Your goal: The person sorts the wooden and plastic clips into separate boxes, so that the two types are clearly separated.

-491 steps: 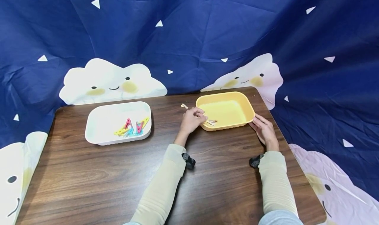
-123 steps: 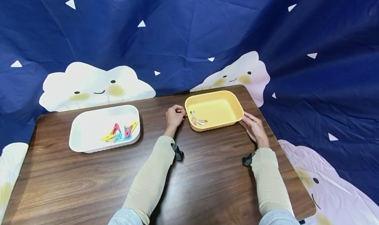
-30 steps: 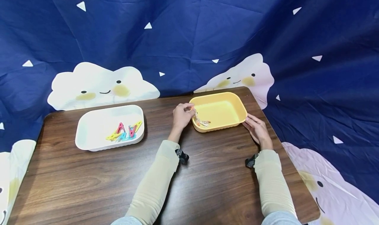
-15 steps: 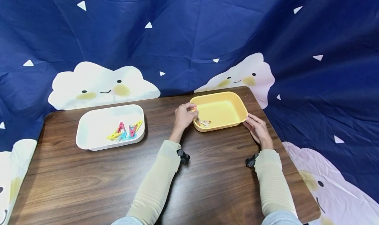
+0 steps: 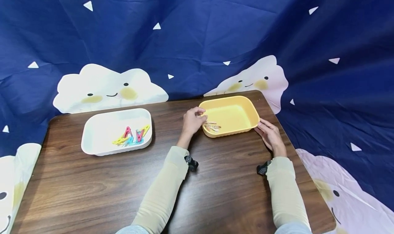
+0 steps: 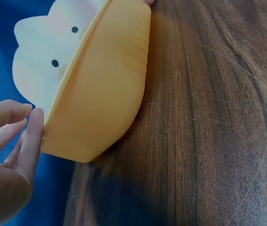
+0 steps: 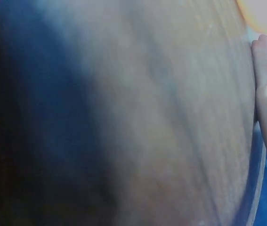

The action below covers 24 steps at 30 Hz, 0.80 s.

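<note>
My left hand (image 5: pixel 192 121) is at the left rim of a yellow plastic basket (image 5: pixel 229 131), its fingertips just over the edge. Nothing shows between thumb and fingers in the left wrist view, where the thumb lies close beside the basket's outer wall (image 6: pixel 95 94). Several small wooden clothespins (image 5: pixel 212 126) lie inside the basket's near left corner, partly behind that hand. My right hand (image 5: pixel 271 134) touches the basket's near right corner with extended fingers; the right wrist view catches these fingers (image 7: pixel 263 61) at its edge, beside the yellow.
To the left stands a white plastic basket (image 5: pixel 101 124) with several red, yellow and blue plastic clothespins (image 5: pixel 132 136) in its near right part. Both baskets are on a brown wooden table (image 5: pixel 92 193). A blue cloud-print cloth (image 5: pixel 184 39) hangs behind the table.
The orange piece pinched in my left hand a moment ago has left the fingers, and clothespins lie in the basket corner below. The clothespin once loose on the table is gone from there.
</note>
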Available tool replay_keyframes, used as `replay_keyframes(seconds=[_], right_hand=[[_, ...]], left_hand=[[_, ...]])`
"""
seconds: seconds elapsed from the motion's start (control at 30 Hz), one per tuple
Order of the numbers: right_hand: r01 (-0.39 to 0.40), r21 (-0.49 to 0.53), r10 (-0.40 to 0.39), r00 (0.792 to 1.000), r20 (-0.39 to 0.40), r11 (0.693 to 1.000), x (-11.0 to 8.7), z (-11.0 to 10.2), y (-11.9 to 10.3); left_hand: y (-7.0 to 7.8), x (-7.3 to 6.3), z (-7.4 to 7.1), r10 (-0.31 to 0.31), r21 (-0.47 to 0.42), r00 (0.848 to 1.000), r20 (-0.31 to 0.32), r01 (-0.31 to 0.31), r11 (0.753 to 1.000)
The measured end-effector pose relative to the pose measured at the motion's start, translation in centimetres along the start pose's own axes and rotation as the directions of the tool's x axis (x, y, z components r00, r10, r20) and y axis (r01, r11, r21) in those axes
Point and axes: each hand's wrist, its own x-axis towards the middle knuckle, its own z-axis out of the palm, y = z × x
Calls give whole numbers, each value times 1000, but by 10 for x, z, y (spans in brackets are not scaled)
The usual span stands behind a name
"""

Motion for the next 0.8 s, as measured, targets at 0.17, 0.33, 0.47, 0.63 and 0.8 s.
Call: replay_keyframes(seconds=[0.17, 0.33, 0.47, 0.63, 0.8], right_hand=[[-7, 5, 7, 999, 47, 1000, 3, 2, -1], [-38, 29, 37, 998, 60, 999, 6, 4, -4], [-27, 6, 27, 1000, 1, 1000, 5, 5, -9], [3, -156, -22, 993, -116, 988, -1, 12, -18], [70, -385, -173, 956, -239, 920, -2, 25, -33]], left_hand=[[0, -1, -6, -11, -77, 1000, 4, 12, 997], [0, -1, -15, -43, -176, 999, 6, 43, 983], [1, 0, -23, -13, -116, 1000, -13, 12, 993], [0, -6, -34, 0, -19, 998, -68, -1, 1000], [5, -12, -51, 19, -9, 994, -111, -20, 1000]])
